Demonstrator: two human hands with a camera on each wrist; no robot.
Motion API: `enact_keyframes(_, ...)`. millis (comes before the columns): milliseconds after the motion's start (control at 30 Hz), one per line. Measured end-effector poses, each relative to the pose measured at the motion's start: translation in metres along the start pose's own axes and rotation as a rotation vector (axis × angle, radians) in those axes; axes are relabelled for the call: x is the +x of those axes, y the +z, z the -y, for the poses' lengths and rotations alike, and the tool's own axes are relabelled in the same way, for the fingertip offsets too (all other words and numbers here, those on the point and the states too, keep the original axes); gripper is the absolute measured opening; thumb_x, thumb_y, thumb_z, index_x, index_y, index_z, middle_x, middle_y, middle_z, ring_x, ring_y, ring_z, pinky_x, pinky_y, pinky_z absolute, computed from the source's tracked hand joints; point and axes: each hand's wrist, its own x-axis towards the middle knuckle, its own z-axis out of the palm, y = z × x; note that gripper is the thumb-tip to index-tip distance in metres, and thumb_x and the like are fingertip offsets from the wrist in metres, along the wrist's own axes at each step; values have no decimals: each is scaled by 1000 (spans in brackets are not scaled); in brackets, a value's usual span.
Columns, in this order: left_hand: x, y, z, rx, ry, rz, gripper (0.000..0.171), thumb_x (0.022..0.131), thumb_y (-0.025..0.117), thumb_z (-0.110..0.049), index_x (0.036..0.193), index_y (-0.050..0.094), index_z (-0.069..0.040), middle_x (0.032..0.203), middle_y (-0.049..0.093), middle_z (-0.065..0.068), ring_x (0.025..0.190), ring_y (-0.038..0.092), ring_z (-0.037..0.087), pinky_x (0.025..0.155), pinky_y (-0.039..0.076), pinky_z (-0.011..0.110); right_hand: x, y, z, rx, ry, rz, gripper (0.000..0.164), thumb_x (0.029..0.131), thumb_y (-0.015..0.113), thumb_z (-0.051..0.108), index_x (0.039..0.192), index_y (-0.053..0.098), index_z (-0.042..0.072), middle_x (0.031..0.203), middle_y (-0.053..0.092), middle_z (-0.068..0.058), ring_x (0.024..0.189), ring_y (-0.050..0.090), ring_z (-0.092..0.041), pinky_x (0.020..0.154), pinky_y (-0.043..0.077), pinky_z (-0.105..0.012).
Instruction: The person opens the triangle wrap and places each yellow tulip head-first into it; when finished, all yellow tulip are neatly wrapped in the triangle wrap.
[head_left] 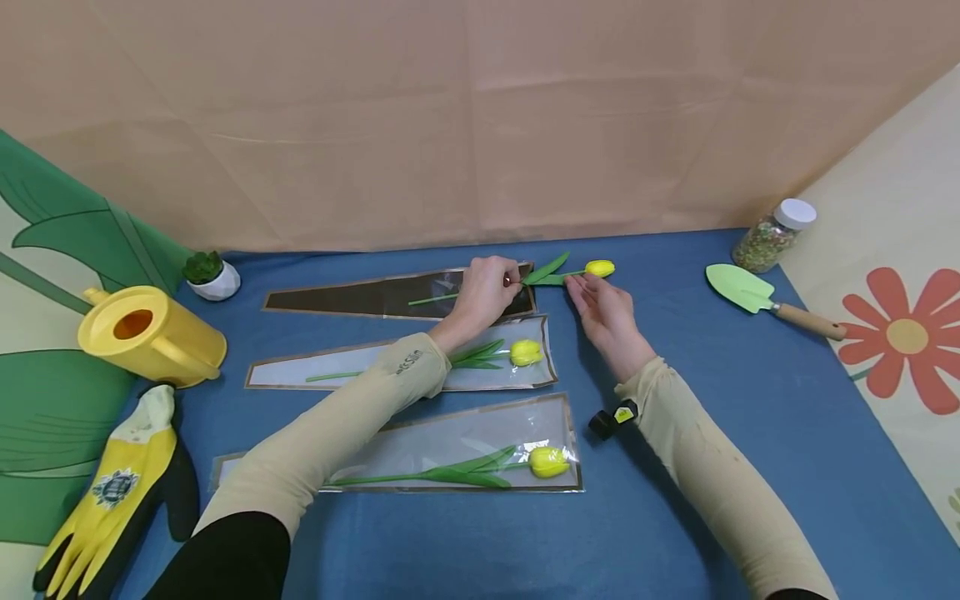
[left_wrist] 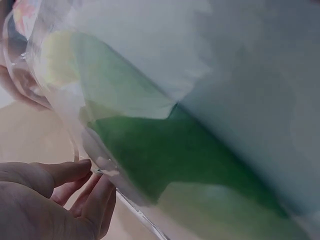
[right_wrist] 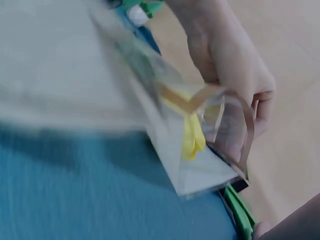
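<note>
At the back of the table lies a dark-backed clear flower sleeve [head_left: 337, 296]. My left hand [head_left: 483, 292] pinches the edge of its mouth, which stands apart in the right wrist view. A yellow tulip [head_left: 599, 268] has its stem inside this sleeve, while its bloom and leaves stick out to the right. My right hand [head_left: 606, 312] holds the tulip just below the bloom, a fingertip at a green leaf [right_wrist: 240, 212]. Nearer me lie two white-backed sleeves, the middle one [head_left: 285, 373] and the front one [head_left: 480, 425], each containing a yellow tulip.
A yellow watering can [head_left: 172, 342], a small potted succulent [head_left: 216, 282] and a yellow-black glove [head_left: 120, 487] are at left. At right are a white-capped jar [head_left: 768, 237] and a green trowel [head_left: 742, 287]. A beige backdrop [head_left: 450, 125] rises behind the blue table [head_left: 720, 500].
</note>
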Motion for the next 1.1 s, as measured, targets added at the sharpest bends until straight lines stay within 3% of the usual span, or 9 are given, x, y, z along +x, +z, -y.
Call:
enact_keyframes(133, 0, 0, 0, -6, -1, -3, 10, 102, 75, -5, 92, 77, -4, 92, 75, 11, 71, 66, 22, 69, 53, 35, 3, 3, -2, 101, 33, -18, 62, 113, 41, -4, 170, 21, 9, 173, 26, -13, 153, 40, -21, 110, 45, -22)
enact_keyframes(267, 1, 1, -1, -7, -2, 1, 10, 102, 75, -5, 92, 77, -5, 89, 74, 10, 71, 66, 22, 69, 53, 35, 4, 6, -1, 125, 53, -49, 61, 112, 43, -4, 169, 24, 8, 171, 30, -12, 151, 43, -19, 107, 47, -20)
enact_keyframes(467, 2, 1, 0, -9, 4, 3, 11, 102, 75, -6, 91, 77, -5, 85, 72, 9, 71, 65, 22, 71, 54, 36, 6, 5, -2, 123, 70, -111, 52, 110, 52, -4, 160, 44, 4, 141, 55, -12, 141, 54, -18, 102, 51, -20)
enact_keyframes(633, 2, 2, 0, -11, 13, -6, 11, 102, 75, -6, 91, 78, -5, 86, 73, 9, 70, 65, 21, 70, 54, 35, 7, 4, -5, 104, 52, -130, 47, 107, 59, -3, 153, 55, 5, 107, 64, -11, 113, 68, -18, 97, 55, -22)
enact_keyframes(800, 2, 1, -1, 7, 19, -13, 10, 101, 76, -7, 91, 79, -6, 89, 74, 8, 73, 66, 21, 69, 53, 34, 4, 4, -6, 86, 32, -132, 38, 103, 68, 0, 141, 67, 3, 93, 69, -10, 84, 71, -16, 84, 60, -21)
enact_keyframes(1100, 3, -1, -1, 18, 20, -17, 11, 102, 76, -7, 91, 79, -7, 91, 75, 8, 77, 68, 21, 72, 55, 34, 2, 10, -9, 62, 0, -186, 45, 101, 69, -4, 146, 64, 2, 82, 71, -9, 73, 71, -15, 79, 60, -21)
